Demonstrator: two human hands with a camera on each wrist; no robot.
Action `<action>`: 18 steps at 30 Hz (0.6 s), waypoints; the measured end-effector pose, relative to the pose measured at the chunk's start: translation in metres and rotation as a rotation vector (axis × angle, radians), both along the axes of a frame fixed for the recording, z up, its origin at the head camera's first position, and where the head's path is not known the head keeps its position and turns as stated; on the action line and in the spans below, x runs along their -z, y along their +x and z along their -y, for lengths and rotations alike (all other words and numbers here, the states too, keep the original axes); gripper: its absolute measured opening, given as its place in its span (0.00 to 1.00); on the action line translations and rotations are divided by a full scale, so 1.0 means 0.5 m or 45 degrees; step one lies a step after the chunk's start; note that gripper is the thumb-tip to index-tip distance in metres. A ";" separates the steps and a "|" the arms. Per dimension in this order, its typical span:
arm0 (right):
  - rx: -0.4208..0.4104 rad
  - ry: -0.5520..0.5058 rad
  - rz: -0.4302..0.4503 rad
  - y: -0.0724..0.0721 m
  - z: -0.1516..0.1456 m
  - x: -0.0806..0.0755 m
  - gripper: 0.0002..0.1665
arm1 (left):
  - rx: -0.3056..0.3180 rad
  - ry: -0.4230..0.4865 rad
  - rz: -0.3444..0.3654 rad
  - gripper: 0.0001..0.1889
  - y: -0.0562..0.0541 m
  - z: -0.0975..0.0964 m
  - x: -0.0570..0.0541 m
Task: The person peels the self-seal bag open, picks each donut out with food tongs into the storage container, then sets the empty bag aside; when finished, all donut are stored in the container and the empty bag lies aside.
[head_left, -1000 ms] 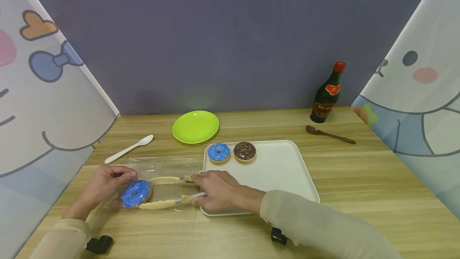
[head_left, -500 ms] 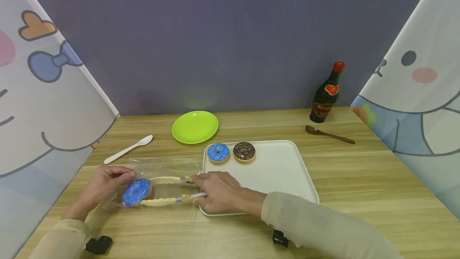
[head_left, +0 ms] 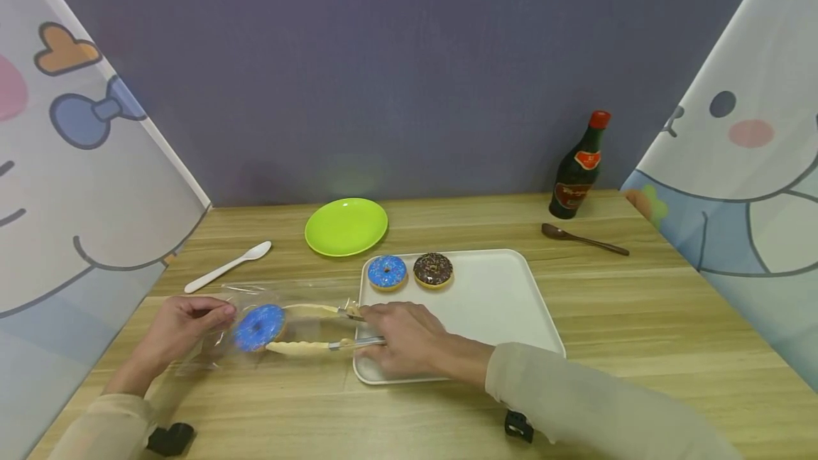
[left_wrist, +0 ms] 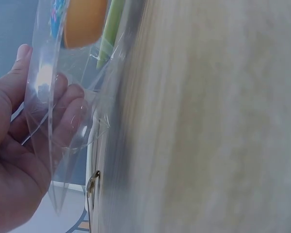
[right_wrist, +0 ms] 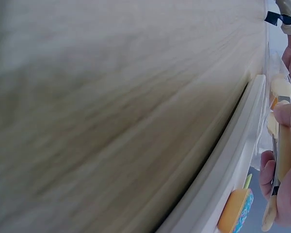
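Between thumb and fingers my left hand (head_left: 175, 336) pinches the left end of a clear plastic bag (left_wrist: 43, 80); in the left wrist view the fingers show through the film. My right hand (head_left: 405, 339) grips a pair of tongs (head_left: 300, 348) over the left side of a white tray (head_left: 492, 325). The cream-coloured tips reach into the bag and clasp a blue sprinkled doughnut (head_left: 260, 327), tilted toward me. On the tray, near its back left corner, lie another blue doughnut (head_left: 386, 272) and a chocolate doughnut (head_left: 433, 270).
A green plate (head_left: 346, 227) lies at the back. A white spoon (head_left: 228, 267) is left of it, beyond the bag. Back right stand a dark bottle (head_left: 574, 176) with a red cap and a brown wooden spoon (head_left: 584, 240). Walls (head_left: 409, 77) border the table.
The tongs, the doughnut between their tips and my right hand have shifted right and slightly away from me. My left hand stays at the bag's end, almost unmoved.
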State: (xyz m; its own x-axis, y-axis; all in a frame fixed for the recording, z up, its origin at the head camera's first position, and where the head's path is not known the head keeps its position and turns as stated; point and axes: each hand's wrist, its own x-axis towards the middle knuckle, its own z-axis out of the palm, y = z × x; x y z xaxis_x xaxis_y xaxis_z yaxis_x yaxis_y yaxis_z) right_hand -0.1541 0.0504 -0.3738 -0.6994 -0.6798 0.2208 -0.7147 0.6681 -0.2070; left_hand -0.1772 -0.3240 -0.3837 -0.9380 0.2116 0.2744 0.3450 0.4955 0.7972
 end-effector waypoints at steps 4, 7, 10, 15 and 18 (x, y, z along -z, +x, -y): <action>0.014 -0.006 -0.019 0.003 -0.021 -0.001 0.32 | -0.031 -0.005 0.024 0.08 0.002 0.001 -0.002; 0.024 -0.015 -0.038 0.007 -0.039 0.000 0.32 | -0.032 0.031 0.046 0.08 0.001 0.000 -0.005; 0.037 -0.034 -0.056 0.011 -0.060 0.001 0.33 | -0.024 0.067 0.058 0.07 0.000 0.000 -0.006; 0.064 -0.095 -0.067 0.018 -0.097 0.007 0.33 | -0.040 0.069 0.068 0.07 0.000 0.001 -0.004; 0.075 -0.131 -0.070 0.025 -0.118 0.009 0.33 | -0.047 0.063 0.073 0.07 0.000 0.000 -0.004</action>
State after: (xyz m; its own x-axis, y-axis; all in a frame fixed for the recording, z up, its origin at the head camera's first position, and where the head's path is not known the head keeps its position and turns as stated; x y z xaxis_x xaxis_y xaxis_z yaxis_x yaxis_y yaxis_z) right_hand -0.1418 0.1094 -0.3781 -0.7225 -0.6096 0.3263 -0.6869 0.6866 -0.2381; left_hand -0.1772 -0.3242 -0.3820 -0.9595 0.1639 0.2291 0.2801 0.4666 0.8390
